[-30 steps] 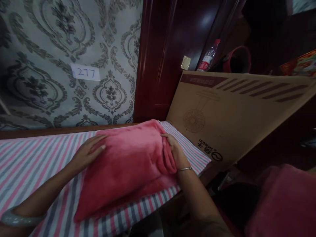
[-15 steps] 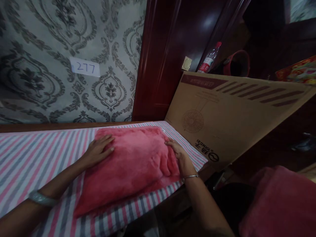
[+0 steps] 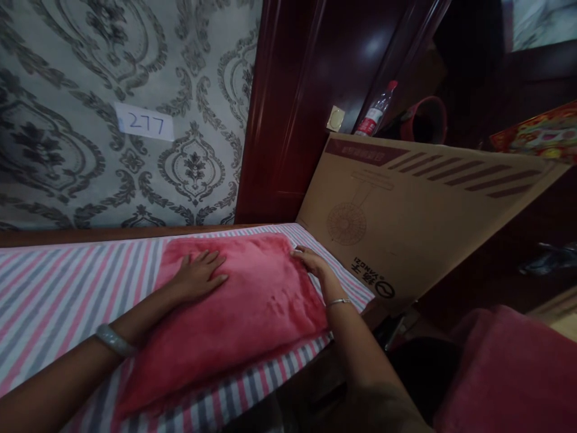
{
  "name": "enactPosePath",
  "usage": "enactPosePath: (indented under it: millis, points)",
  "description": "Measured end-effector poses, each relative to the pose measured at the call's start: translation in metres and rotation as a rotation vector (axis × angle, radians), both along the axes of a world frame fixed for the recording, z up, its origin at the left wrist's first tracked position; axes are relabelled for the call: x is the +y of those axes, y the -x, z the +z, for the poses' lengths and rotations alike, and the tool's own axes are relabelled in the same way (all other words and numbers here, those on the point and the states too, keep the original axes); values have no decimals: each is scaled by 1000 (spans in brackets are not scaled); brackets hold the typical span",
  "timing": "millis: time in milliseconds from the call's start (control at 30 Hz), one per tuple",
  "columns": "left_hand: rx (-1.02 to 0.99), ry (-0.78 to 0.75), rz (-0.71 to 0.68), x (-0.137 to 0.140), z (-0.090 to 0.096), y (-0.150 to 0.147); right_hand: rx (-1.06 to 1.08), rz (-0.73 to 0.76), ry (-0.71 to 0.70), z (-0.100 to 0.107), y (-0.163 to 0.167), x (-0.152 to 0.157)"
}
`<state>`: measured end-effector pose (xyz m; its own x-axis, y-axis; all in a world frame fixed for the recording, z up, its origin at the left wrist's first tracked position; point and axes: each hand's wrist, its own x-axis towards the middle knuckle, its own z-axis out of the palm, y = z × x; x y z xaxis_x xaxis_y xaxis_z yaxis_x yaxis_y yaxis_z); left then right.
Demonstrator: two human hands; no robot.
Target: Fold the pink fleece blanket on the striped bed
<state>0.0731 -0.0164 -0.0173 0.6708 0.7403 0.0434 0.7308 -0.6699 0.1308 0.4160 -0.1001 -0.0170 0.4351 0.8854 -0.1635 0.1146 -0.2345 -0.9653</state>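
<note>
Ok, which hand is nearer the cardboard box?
Right. The right hand is at the right edge of the pink plush cloth, on the box's side; the left hand lies on the cloth's left part, farther from the box.

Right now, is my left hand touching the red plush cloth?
Touching: the head view shows the left hand lying on the red plush cloth, fingers spread across its top.

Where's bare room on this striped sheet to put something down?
Widest: striped sheet left of the pink plush fabric, between wallpapered wall and left forearm. A narrow strip runs between fabric and cardboard box, crowded by the right hand; left hand rests on the fabric.
</note>
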Motion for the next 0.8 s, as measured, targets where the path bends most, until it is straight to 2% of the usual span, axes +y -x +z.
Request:
enactPosePath:
  millis: [200, 367, 467, 633, 700, 800]
  points:
    - [106, 44, -39, 17, 21, -39, -33, -9, -45, 17, 12, 49]
    - [114, 32, -47, 32, 30, -69, -166, -55, -184, 17, 12, 68]
    - [80, -18, -38, 38, 18, -81, -254, -111, -209, 0, 12, 72]
    - [-41, -192, -9, 39, -14, -85, -322, -153, -129, -31, 10, 71]
    - [-56, -198, -13, 38, -18, -84, -349, -146, -84, -33, 7, 73]
    - [-70, -190, -19, 38, -18, -84, -394, -127, 3, -24, 2, 83]
